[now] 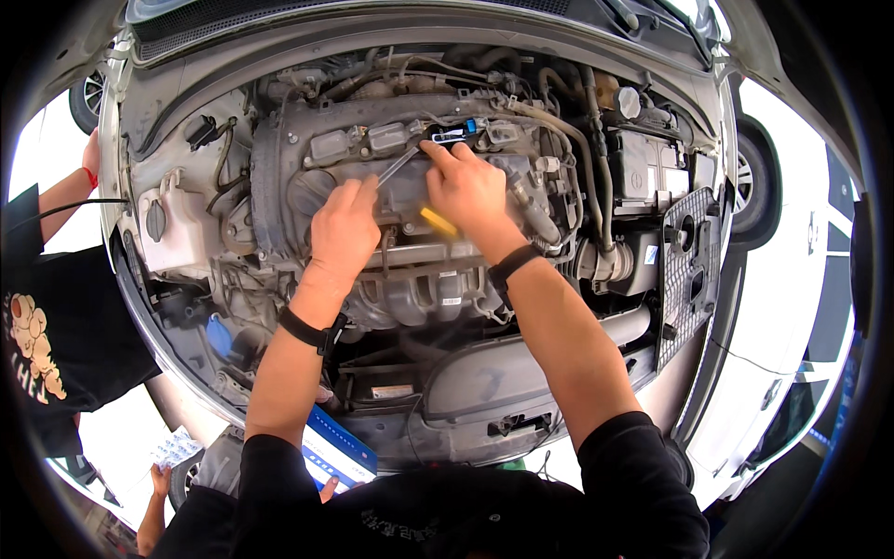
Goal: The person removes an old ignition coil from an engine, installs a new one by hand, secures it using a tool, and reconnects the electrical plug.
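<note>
Over the engine, my left hand (345, 228) is closed around a thin metal rod-like tool (399, 166) whose tip reaches up toward the coils. My right hand (466, 191) has its fingers curled, the index finger extended to the near edge of a black ignition coil (452, 135) with a blue connector. A blurred yellow handle (438, 222) sticks out under the right palm; the rest of that tool is hidden by the hand. Dusty grey ignition coils (388, 138) sit in the same row on the engine cover (307, 121).
A battery (647, 172) and a mesh-patterned panel (689, 270) lie to the right. At left stands a whitish reservoir (172, 228). Beside the car is a person in a black shirt (79, 326); another's hand (328, 489) holds a blue-and-white box (340, 452). The raised hood edge spans the top.
</note>
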Tool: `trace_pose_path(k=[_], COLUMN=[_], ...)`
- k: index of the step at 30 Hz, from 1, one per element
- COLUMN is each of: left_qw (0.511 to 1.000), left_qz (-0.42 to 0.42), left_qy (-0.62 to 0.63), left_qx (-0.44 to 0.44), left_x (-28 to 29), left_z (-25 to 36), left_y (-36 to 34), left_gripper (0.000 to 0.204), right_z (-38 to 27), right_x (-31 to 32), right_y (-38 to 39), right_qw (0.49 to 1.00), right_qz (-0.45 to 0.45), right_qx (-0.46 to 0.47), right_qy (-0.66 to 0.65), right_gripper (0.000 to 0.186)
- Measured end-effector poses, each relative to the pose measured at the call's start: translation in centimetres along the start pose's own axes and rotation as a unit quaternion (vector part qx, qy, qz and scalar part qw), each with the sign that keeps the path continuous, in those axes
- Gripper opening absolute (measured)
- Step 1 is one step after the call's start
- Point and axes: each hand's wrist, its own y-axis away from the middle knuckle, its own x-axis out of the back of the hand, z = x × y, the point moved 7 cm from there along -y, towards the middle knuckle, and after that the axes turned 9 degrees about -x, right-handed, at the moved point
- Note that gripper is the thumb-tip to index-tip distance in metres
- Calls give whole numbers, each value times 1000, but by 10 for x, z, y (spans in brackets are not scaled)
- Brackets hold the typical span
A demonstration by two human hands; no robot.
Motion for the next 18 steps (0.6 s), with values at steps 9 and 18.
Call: trace_pose_path(k=[9, 18], left_qw=[999, 998], left_qz=[-43, -42], left_qy=[-21, 14], left_qx=[-24, 38], left_x=[1, -1], left_z=[-21, -32], left_y=[-17, -26], left_gripper=[26, 17], right_z=[5, 3], right_x=[-6, -3], right_y=[2, -1], right_qw=[1000, 1000], right_qz=[3, -22], right_qx=[8, -8], right_qy=[1, 13], right_gripper=[33, 34])
